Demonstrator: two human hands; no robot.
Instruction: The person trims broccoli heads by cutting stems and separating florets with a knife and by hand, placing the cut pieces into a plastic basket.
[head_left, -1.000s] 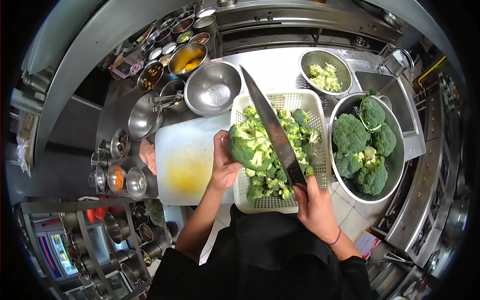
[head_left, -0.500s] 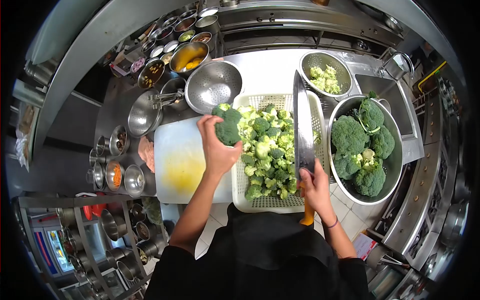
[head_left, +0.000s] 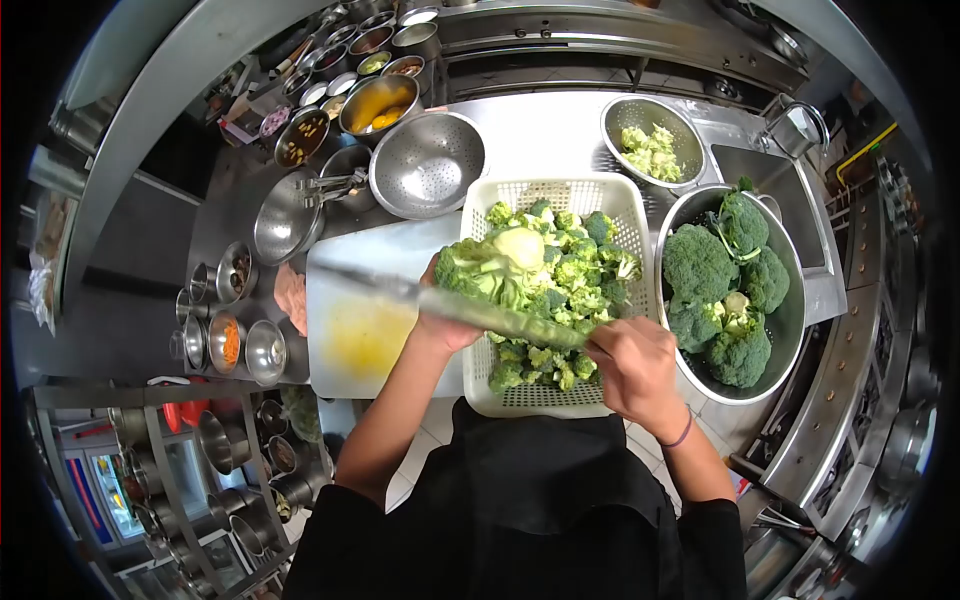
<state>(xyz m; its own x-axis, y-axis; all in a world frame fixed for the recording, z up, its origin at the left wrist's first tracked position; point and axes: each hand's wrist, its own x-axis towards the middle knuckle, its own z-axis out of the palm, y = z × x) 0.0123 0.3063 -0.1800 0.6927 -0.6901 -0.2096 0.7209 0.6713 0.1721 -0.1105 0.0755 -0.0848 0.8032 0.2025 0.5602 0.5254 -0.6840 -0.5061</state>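
My left hand (head_left: 447,328) is closed around a broccoli head (head_left: 487,275), its pale cut stem turned toward me. My right hand (head_left: 637,368) grips a large knife (head_left: 490,316), whose blade points left and is smeared by motion. The blade passes in front of the broccoli and my left fingers; I cannot tell whether it touches them. Below lies a white perforated basket (head_left: 480,388) holding many cut broccoli florets (head_left: 545,365). To the left is a white cutting board (head_left: 375,255) with a yellow stain, its right part beside the basket.
A steel bowl (head_left: 797,325) with whole broccoli heads stands at right, near a colander (head_left: 608,125) of pale stem pieces. Another colander (head_left: 430,155) is behind the board. Several small bowls line the left, one with orange shreds (head_left: 231,342). A sink (head_left: 770,190) lies far right.
My left hand has turned the broccoli stem-up and moved it slightly right over the basket. The knife has swung from upright to pointing left, across the broccoli.
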